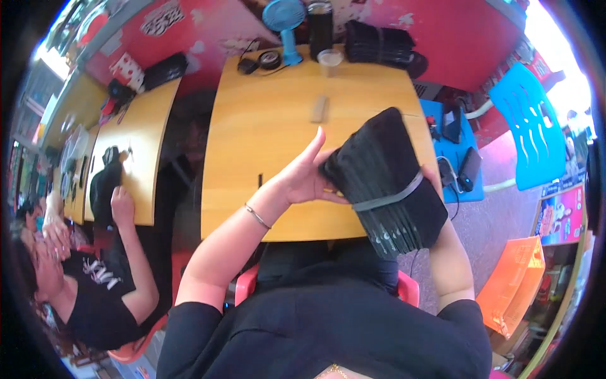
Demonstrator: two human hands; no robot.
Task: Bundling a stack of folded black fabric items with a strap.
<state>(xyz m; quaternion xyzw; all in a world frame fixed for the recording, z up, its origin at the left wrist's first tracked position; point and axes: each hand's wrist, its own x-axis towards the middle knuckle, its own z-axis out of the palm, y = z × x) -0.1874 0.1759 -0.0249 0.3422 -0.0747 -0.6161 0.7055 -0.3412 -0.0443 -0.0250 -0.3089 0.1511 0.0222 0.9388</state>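
Observation:
A thick bundle of flat black pieces [385, 174], perhaps fabric, is tilted above the right front part of the wooden table [252, 126]. A grey band [388, 194] wraps round its middle, and small pale marks show along its lower edge. My left hand [310, 179] grips the bundle's left side, thumb stretched up and apart, fingers partly hidden against the stack. From the right, my right hand [432, 179] holds the other side; most of its fingers are hidden behind the bundle. A small brown block [319, 109] lies farther back on the table, beyond my left thumb.
At the table's far edge stand a blue fan [288, 31], a dark bottle [320, 30], a clear cup [330, 62] and another banded black bundle [379, 44]. A blue chair [529, 126] and an orange bin [512, 285] are at right. Another person [95, 297] sits at left.

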